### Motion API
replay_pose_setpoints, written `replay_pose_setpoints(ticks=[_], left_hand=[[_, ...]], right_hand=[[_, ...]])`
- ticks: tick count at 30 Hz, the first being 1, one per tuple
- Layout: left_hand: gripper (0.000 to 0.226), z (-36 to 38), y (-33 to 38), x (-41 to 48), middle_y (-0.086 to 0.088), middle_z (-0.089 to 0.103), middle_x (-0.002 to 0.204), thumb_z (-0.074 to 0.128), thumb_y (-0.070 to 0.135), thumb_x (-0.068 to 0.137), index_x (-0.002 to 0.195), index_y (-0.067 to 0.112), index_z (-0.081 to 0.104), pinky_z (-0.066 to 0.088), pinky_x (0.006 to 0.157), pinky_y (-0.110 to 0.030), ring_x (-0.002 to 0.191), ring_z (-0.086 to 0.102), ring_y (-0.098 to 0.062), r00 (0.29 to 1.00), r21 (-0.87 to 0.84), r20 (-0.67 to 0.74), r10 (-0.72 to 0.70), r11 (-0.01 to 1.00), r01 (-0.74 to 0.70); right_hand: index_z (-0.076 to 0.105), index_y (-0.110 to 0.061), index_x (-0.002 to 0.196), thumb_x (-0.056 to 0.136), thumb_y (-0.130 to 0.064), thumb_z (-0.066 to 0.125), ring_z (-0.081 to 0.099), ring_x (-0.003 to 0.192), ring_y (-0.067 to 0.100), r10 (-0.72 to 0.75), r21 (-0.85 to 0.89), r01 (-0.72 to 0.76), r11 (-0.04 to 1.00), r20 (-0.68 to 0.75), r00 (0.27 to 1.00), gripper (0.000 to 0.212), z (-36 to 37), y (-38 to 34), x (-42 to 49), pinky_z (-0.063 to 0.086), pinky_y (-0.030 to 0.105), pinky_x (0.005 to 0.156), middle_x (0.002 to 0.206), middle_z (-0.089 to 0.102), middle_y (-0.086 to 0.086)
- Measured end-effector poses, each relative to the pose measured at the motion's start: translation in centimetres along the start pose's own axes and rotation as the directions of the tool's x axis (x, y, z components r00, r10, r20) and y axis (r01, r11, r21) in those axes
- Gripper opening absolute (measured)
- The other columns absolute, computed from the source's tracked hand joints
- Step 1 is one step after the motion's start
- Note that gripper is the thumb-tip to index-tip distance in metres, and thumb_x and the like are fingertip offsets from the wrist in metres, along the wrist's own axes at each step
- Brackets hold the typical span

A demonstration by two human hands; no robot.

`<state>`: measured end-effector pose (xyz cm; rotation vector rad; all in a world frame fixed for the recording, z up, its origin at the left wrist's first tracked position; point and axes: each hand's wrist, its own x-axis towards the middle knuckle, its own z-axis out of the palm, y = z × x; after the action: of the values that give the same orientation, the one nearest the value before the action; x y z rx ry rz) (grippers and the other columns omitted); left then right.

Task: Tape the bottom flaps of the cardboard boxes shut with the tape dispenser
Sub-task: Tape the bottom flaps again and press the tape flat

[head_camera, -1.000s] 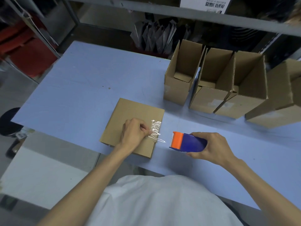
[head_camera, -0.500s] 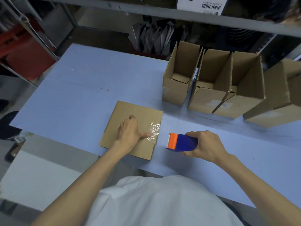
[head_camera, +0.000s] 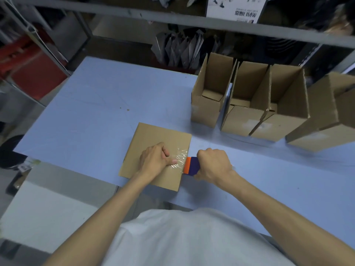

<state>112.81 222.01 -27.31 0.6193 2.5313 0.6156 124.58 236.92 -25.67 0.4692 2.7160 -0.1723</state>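
Blue table (head_camera: 96, 112) — left hand (head_camera: 153, 160) curled, thumb pressing tape (head_camera: 180, 157) onto box (head_camera: 153, 135) — right hand (head_camera: 213, 164) grips tape dispenser (head_camera: 193, 166)

You have five brown cardboard boxes on the one pale blue table (head_camera: 92, 104): one closed box (head_camera: 153, 137) in front, three open upright boxes (head_camera: 242, 120) in a row behind, and one tilted box (head_camera: 322, 131) at the right (partly cut off by the edge). There is one blue-and-orange tape dispenser (head_camera: 192, 166) and one strip of clear tape (head_camera: 180, 158). Both your hands show, the left hand (head_camera: 153, 160) and the right hand (head_camera: 213, 164).
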Motion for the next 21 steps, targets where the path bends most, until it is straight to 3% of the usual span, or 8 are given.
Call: replay_pose_setpoints(ticks=[3, 6, 7, 9, 11, 14, 17, 21], left_hand=[[0.036, 0.2, 0.2, 0.0, 0.013, 0.057, 0.068, 0.084, 0.044, 0.066, 0.079, 0.023, 0.057, 0.041, 0.066, -0.029, 0.081, 0.062, -0.018, 1.000, 0.011, -0.003, 0.001, 1.000, -0.001], [0.036, -0.2, 0.0, 0.0, 0.012, 0.058, 0.067, 0.084, 0.043, 0.066, 0.081, 0.021, 0.059, 0.044, 0.068, -0.031, 0.080, 0.062, -0.018, 1.000, -0.004, -0.012, -0.007, 1.000, 0.007], [0.036, -0.1, -0.1, 0.1, 0.012, 0.058, 0.067, 0.084, 0.043, 0.066, 0.081, 0.021, 0.058, 0.044, 0.067, -0.031, 0.079, 0.062, -0.017, 1.000, -0.002, -0.003, 0.015, 1.000, -0.015], [0.033, -0.2, -0.2, -0.1, 0.012, 0.059, 0.068, 0.082, 0.039, 0.069, 0.083, 0.024, 0.057, 0.042, 0.064, -0.028, 0.076, 0.061, -0.012, 0.998, -0.021, -0.042, 0.056, 0.998, -0.057], [0.022, 0.3, 0.0, -0.6, 0.013, 0.059, 0.081, 0.075, 0.029, 0.078, 0.093, 0.029, 0.060, 0.043, 0.064, -0.027, 0.076, 0.059, -0.008, 0.972, 0.003, -0.035, 0.234, 0.972, -0.234], [0.025, 0.7, 0.3, -0.9, 0.009, 0.049, 0.096, 0.055, 0.020, 0.090, 0.107, 0.038, 0.062, 0.035, 0.059, -0.029, 0.075, 0.049, -0.015, 0.833, 0.188, 0.162, 0.529, 0.812, -0.552], [0.017, 0.7, 1.1, -0.6, 0.009, 0.038, 0.090, 0.046, 0.025, 0.089, 0.093, 0.041, 0.050, 0.023, 0.053, -0.029, 0.075, 0.039, -0.019, 0.806, 0.253, 0.300, 0.511, 0.772, -0.583], [0.020, 1.6, 2.1, -0.4, -0.001, 0.033, 0.101, 0.043, 0.016, 0.091, 0.106, 0.022, 0.055, 0.028, 0.061, -0.032, 0.092, 0.043, -0.029, 0.813, 0.429, 0.382, 0.438, 0.696, -0.576]], right_hand=[[0.041, -0.018, 0.071, 0.065, -0.029, 0.075, 0.046, 0.058, 0.026, -0.033, -0.092, 0.031, 0.995, -0.022, 0.999, 0.036, -0.6, -1.0, 0.1, 0.026, 0.027, 0.052, 0.071, 0.053, 0.001], [0.056, -0.020, 0.087, 0.076, -0.014, 0.063, 0.064, 0.085, 0.027, -0.086, -0.154, 0.089, 0.984, 0.025, 0.996, 0.014, 0.2, -1.4, -0.6, 0.031, 0.027, 0.061, 0.096, 0.066, 0.005], [0.052, -0.019, 0.082, 0.076, -0.016, 0.062, 0.064, 0.087, 0.028, -0.064, -0.119, 0.067, 0.991, 0.034, 0.997, 0.012, 0.8, -0.9, -1.0, 0.031, 0.028, 0.061, 0.097, 0.066, 0.006], [0.035, -0.018, 0.066, 0.071, -0.022, 0.063, 0.062, 0.078, 0.029, 0.000, -0.060, -0.003, 0.998, -0.039, 0.999, 0.029, 0.6, 0.0, -1.0, 0.026, 0.028, 0.055, 0.090, 0.065, 0.006], [0.030, -0.019, 0.063, 0.071, -0.028, 0.067, 0.055, 0.069, 0.028, 0.078, -0.045, -0.081, 0.996, -0.073, 0.994, 0.039, 0.1, 1.0, -1.1, 0.018, 0.028, 0.049, 0.085, 0.065, 0.004], [0.050, -0.017, 0.087, 0.074, -0.039, 0.071, 0.058, 0.078, 0.027, 0.120, -0.039, -0.127, 0.991, -0.142, 0.983, 0.033, -0.5, 2.6, -0.5, 0.025, 0.028, 0.053, 0.092, 0.065, 0.005], [0.051, -0.011, 0.113, 0.087, -0.040, 0.063, 0.057, 0.097, 0.031, 0.188, 0.056, -0.182, 0.982, -0.120, 0.975, 0.041, 0.6, 4.0, 0.0, 0.030, 0.031, 0.063, 0.104, 0.062, 0.012], [0.033, -0.002, 0.136, 0.092, -0.011, 0.053, 0.050, 0.102, 0.033, 0.278, 0.099, -0.264, 0.960, -0.177, 0.944, 0.048, 3.0, 4.2, 0.8, 0.032, 0.033, 0.072, 0.115, 0.054, 0.020]])
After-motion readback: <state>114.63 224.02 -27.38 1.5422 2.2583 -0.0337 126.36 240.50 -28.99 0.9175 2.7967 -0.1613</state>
